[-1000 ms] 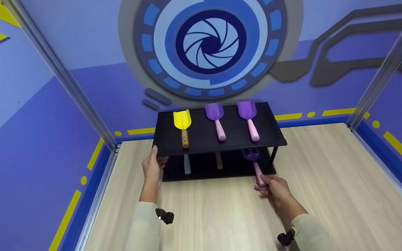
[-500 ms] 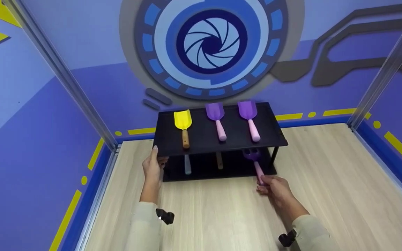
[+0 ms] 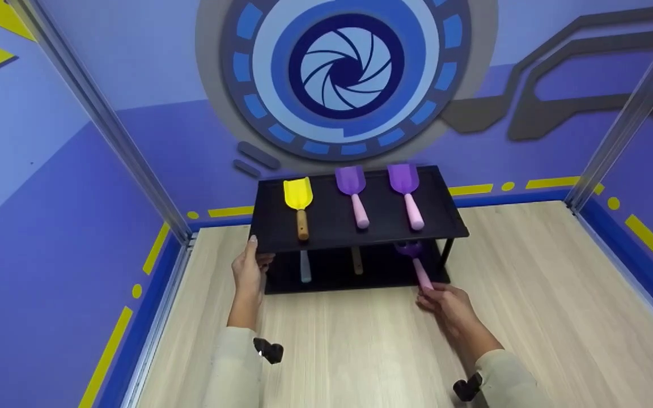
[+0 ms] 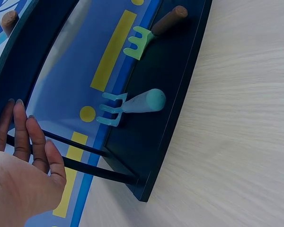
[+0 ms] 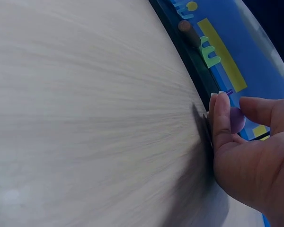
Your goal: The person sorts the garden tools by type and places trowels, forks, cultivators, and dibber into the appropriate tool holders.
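Observation:
A black two-tier rack stands against the back wall. In the head view, my left hand holds the upper tier's front left corner, thumb on top. The left wrist view shows its fingers stretched under that tier. My right hand pinches the pink handle of a purple hand rake at the lower tier's right end. Its tines are partly hidden under the upper tier. From the right wrist, the rounded handle end shows between thumb and fingers. Also on the lower tier lie a blue hand rake and a green one.
On the upper tier lie a yellow scoop with a wooden handle and two purple scoops, one in the middle and one at the right. Thin posts join the tiers. Printed panels enclose the wooden table.
My right hand has pushed the purple rake a little farther back onto the lower tier. The left hand keeps its hold on the rack corner.

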{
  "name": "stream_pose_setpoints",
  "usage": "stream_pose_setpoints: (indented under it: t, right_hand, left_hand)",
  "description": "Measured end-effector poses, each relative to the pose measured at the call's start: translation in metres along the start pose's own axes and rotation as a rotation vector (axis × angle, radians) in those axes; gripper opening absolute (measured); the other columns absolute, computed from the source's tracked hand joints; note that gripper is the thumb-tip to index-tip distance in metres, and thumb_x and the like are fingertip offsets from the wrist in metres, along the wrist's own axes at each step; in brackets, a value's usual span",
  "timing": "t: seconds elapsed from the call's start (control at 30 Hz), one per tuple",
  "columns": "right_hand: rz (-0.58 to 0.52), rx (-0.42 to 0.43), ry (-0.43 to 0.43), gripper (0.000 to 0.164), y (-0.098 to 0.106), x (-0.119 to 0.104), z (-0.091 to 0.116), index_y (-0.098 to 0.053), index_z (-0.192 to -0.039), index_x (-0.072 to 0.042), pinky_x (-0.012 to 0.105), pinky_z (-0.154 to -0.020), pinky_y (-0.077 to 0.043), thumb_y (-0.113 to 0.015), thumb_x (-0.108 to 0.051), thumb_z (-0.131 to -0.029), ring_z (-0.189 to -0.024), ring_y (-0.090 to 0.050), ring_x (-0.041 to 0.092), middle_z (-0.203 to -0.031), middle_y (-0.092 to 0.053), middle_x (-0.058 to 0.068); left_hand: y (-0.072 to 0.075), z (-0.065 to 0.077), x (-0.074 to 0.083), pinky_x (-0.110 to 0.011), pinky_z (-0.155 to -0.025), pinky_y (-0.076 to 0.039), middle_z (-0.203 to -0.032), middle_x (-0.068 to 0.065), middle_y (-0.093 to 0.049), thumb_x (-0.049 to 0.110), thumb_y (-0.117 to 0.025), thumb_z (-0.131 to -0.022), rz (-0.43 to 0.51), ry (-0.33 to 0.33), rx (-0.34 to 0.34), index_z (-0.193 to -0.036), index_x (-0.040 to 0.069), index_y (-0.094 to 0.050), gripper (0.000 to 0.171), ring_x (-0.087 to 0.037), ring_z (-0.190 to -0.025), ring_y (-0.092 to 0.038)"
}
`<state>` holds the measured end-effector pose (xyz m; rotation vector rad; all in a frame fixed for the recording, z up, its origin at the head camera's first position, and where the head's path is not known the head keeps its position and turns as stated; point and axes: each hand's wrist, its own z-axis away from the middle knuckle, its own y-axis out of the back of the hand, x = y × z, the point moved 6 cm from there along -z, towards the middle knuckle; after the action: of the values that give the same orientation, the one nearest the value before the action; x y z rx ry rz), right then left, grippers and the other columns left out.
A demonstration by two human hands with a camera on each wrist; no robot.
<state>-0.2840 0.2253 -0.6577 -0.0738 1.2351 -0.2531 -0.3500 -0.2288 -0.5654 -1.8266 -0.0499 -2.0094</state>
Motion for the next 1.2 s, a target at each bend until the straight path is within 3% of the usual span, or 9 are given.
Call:
stream_pose_setpoints:
  t: [0.17,0.33,0.57,0.73,1.0,1.2]
  right_hand:
    - [0.024,-0.002,0.013,0.052,0.001,0.0,-0.001,-0.041,-0.146,0.022,0.028,-0.087,-0.064,-0.063,-0.003,-0.106,-0.093,-0.079,0.013,-0.115,-0.074,0.017]
    - [0.065,0.009,0.019,0.044,0.004,0.001,-0.005,-0.051,-0.138,0.019,0.028,-0.082,-0.064,-0.064,-0.008,-0.106,-0.088,-0.077,0.012,-0.106,-0.079,0.013]
    - [0.029,0.006,0.017,0.033,0.003,0.001,-0.009,-0.059,-0.127,0.018,0.03,-0.076,-0.065,-0.065,-0.007,-0.106,-0.077,-0.074,0.012,-0.092,-0.08,0.011]
    - [0.021,0.002,0.009,0.034,0.003,0.0,-0.011,-0.06,-0.124,0.019,0.03,-0.074,-0.064,-0.066,-0.008,-0.105,-0.073,-0.072,0.013,-0.088,-0.079,0.011]
    - [0.03,0.027,-0.031,0.043,0.004,0.0,-0.011,-0.057,-0.133,0.019,0.03,-0.077,-0.066,-0.067,-0.011,-0.105,-0.08,-0.08,0.015,-0.096,-0.081,0.014]
    - [0.012,0.043,-0.064,0.04,0.004,0.0,-0.015,-0.06,-0.128,0.02,0.032,-0.075,-0.066,-0.068,-0.012,-0.104,-0.077,-0.079,0.017,-0.092,-0.08,0.014]
  left_hand:
    - [-0.001,0.0,0.0,-0.031,-0.08,-0.046,-0.079,0.0,-0.072,0.044,-0.055,-0.111,0.022,0.0,-0.01,-0.083,0.005,-0.072,0.051,-0.017,-0.083,-0.064]
    - [-0.002,0.001,0.0,-0.031,-0.081,-0.046,-0.08,0.0,-0.072,0.045,-0.055,-0.111,0.02,0.01,-0.007,-0.085,0.007,-0.072,0.05,-0.017,-0.084,-0.064]
    - [-0.001,0.004,0.002,-0.03,-0.082,-0.047,-0.08,0.001,-0.073,0.048,-0.056,-0.11,-0.008,0.001,0.008,-0.084,0.009,-0.072,0.049,-0.014,-0.082,-0.065]
    - [-0.002,0.005,0.002,-0.03,-0.082,-0.047,-0.084,-0.001,-0.074,0.049,-0.056,-0.11,-0.025,0.012,0.004,-0.087,0.008,-0.073,0.05,-0.015,-0.084,-0.065]
    - [-0.002,0.006,0.003,-0.031,-0.081,-0.047,-0.079,0.002,-0.072,0.046,-0.055,-0.111,-0.019,0.002,0.01,-0.083,0.01,-0.073,0.049,-0.017,-0.083,-0.064]
    - [-0.002,0.005,0.004,-0.032,-0.084,-0.047,-0.079,0.004,-0.072,0.047,-0.055,-0.111,-0.046,0.002,0.008,-0.085,0.011,-0.073,0.048,-0.017,-0.085,-0.065]
